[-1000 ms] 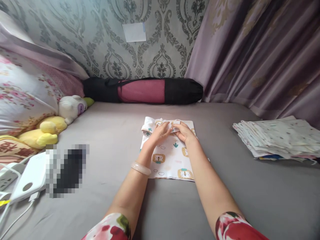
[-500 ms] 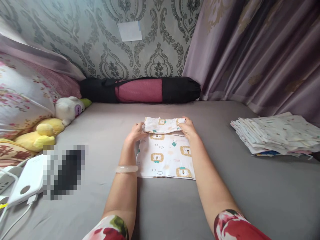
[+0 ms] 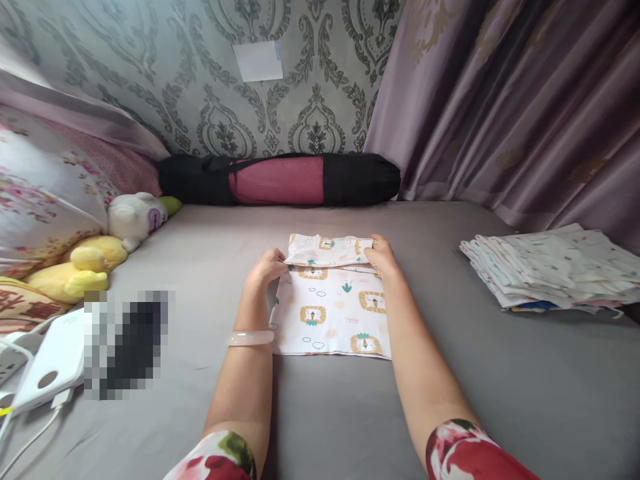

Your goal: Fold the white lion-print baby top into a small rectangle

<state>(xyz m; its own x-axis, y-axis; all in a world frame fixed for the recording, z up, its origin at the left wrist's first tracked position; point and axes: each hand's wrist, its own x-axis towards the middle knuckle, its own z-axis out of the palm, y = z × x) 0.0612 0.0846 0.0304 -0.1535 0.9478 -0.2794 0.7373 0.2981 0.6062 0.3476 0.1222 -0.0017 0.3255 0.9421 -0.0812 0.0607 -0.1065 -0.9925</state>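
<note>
A small white cloth (image 3: 333, 310) printed with lion faces lies flat on the grey bed sheet (image 3: 350, 413) in front of me. Its far edge is folded back toward me into a narrow band. My left hand (image 3: 267, 267) pinches the left end of that folded band. My right hand (image 3: 383, 255) pinches the right end. Both hands rest on the cloth, about a cloth's width apart.
A stack of folded printed cloths (image 3: 555, 270) sits at the right. A black and pink rolled bag (image 3: 280, 179) lies along the patterned wall. Plush toys (image 3: 100, 250) and floral pillows (image 3: 45, 193) are at the left, with a white charger (image 3: 47, 363) and cables near the left edge. Purple curtains (image 3: 510, 113) hang at the right.
My hands moved apart from the middle of the cloth's far edge to its two ends, and the far edge now lies folded over as a band.
</note>
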